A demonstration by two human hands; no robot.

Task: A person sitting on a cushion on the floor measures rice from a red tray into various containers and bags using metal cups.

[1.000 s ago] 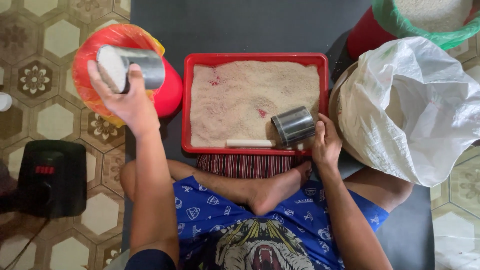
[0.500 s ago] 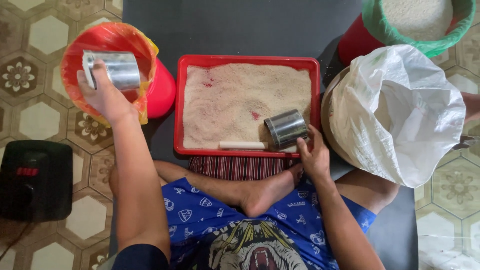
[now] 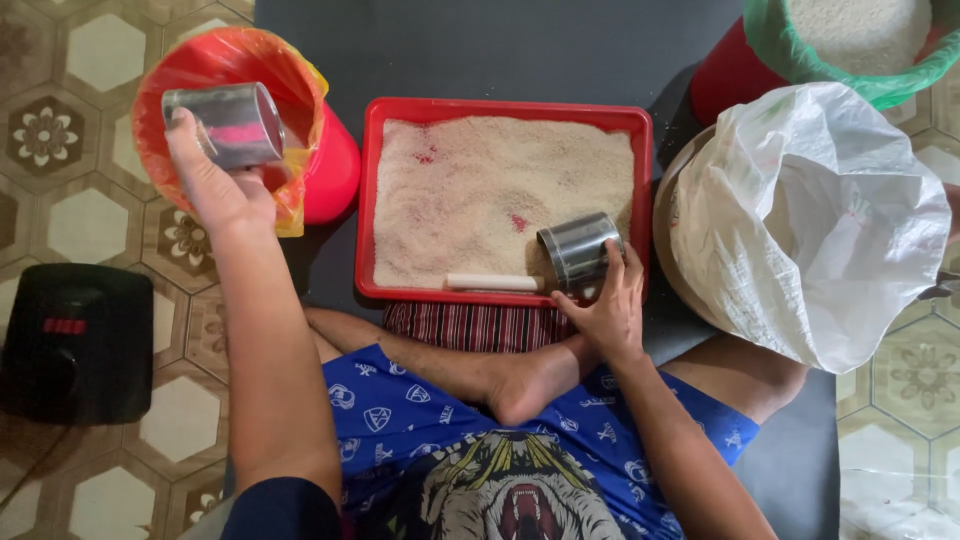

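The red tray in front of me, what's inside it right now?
The red tray holds a spread layer of pale grain, a white stick and a metal can tipped in by the right hand. Grain covers most of the tray's floor.

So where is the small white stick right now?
In the head view, the small white stick lies in the red rectangular tray along its near edge, just left of the right hand.
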